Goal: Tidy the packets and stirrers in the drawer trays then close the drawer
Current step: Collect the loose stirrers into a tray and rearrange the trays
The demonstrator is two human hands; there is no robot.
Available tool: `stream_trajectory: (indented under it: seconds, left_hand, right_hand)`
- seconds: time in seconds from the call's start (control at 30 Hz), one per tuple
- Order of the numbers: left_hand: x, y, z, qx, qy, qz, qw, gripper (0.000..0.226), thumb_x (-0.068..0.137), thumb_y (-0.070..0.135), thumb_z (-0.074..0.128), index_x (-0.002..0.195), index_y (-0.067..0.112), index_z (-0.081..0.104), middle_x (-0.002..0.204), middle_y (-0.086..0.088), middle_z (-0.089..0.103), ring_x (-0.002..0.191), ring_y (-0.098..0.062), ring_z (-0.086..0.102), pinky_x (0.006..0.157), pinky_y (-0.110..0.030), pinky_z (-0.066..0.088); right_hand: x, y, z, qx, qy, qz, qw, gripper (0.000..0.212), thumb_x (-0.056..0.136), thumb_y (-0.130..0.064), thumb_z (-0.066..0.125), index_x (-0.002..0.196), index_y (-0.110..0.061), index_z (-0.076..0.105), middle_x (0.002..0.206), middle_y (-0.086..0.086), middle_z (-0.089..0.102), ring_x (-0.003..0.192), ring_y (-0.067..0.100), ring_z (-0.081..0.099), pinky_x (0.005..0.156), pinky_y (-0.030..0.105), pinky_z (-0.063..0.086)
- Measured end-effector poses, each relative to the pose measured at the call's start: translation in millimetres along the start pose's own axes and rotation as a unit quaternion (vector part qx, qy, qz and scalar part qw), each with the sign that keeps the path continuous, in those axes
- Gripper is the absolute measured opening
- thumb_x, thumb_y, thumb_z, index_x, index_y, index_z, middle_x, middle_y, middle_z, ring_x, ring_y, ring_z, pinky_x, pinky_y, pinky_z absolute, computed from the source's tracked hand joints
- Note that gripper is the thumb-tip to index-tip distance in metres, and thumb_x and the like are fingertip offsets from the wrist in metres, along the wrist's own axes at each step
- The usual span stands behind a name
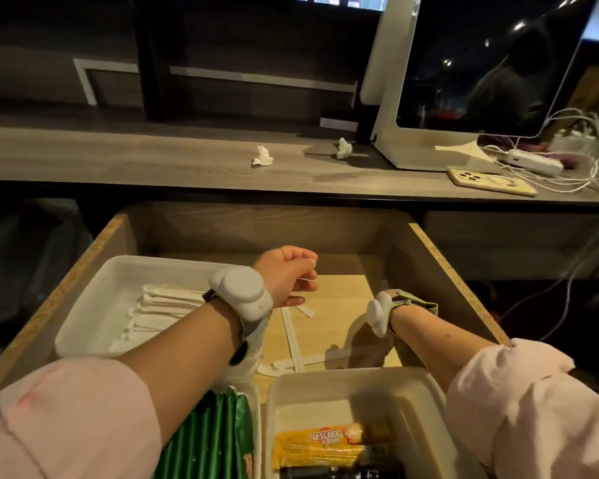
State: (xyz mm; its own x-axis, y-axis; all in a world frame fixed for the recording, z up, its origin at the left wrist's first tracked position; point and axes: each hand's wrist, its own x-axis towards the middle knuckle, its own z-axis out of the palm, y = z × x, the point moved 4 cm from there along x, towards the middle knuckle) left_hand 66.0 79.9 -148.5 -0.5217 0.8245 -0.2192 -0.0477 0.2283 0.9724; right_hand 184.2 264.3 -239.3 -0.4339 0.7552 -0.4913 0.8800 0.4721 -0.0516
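Observation:
The wooden drawer [440, 271] stands open with three white trays in it. The back left tray [83, 326] holds paper-wrapped stirrers [163, 316]. Green packets [215, 437] fill the front left tray. A yellow Nescafe packet [319, 444] lies on dark packets in the front right tray [325, 385]. Loose wrapped stirrers [291, 344] lie on the bare drawer floor between the trays. My left hand [287, 274] hovers above them, fingers pinched on a thin stick. My right hand [393, 294] reaches down by the drawer's right wall, mostly hidden behind its wrist.
Above the drawer, the countertop [118, 157] carries two crumpled tissues [261, 156] [343, 148], a monitor [481, 63], a phone [491, 181] and a power strip [533, 164] with tangled white cables. Both my wrists wear white devices.

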Motion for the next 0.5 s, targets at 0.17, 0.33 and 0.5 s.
stream_trajectory:
  seconds: [0.17, 0.33, 0.5]
  left_hand:
    - [0.5, -5.9, -15.6, -0.044, 0.042, -0.035, 0.998, 0.018, 0.095, 0.015, 0.046, 0.084, 0.024, 0.058, 0.073, 0.002, 0.057, 0.067, -0.012, 0.060, 0.063, -0.027, 0.049]
    - [0.1, -7.8, -17.6, -0.049, 0.053, -0.042, 0.997, 0.017, 0.094, 0.015, 0.047, 0.085, 0.023, 0.059, 0.075, 0.001, 0.057, 0.068, -0.012, 0.060, 0.065, -0.028, 0.051]
    - [0.1, -8.8, -16.5, -0.040, 0.053, -0.039, 0.997, 0.017, 0.094, 0.014, 0.047, 0.086, 0.022, 0.059, 0.076, -0.001, 0.058, 0.069, -0.013, 0.060, 0.065, -0.028, 0.052]
  right_hand:
    - [10.4, -13.3, -0.2, 0.043, 0.076, -0.048, 0.995, 0.017, 0.094, -0.011, 0.051, 0.097, -0.019, 0.036, 0.100, 0.008, 0.036, 0.093, 0.017, 0.032, 0.080, 0.027, 0.027]
    - [9.3, -14.4, -4.2, 0.102, 0.067, -0.066, 0.990, 0.019, 0.092, -0.011, 0.056, 0.096, -0.016, 0.038, 0.101, 0.006, 0.037, 0.093, 0.016, 0.033, 0.080, 0.026, 0.028]
    - [-5.6, -17.1, 9.6, 0.060, 0.003, -0.063, 0.996, 0.022, 0.093, -0.028, 0.055, 0.093, -0.012, 0.040, 0.100, 0.007, 0.039, 0.092, 0.018, 0.036, 0.080, 0.028, 0.030]
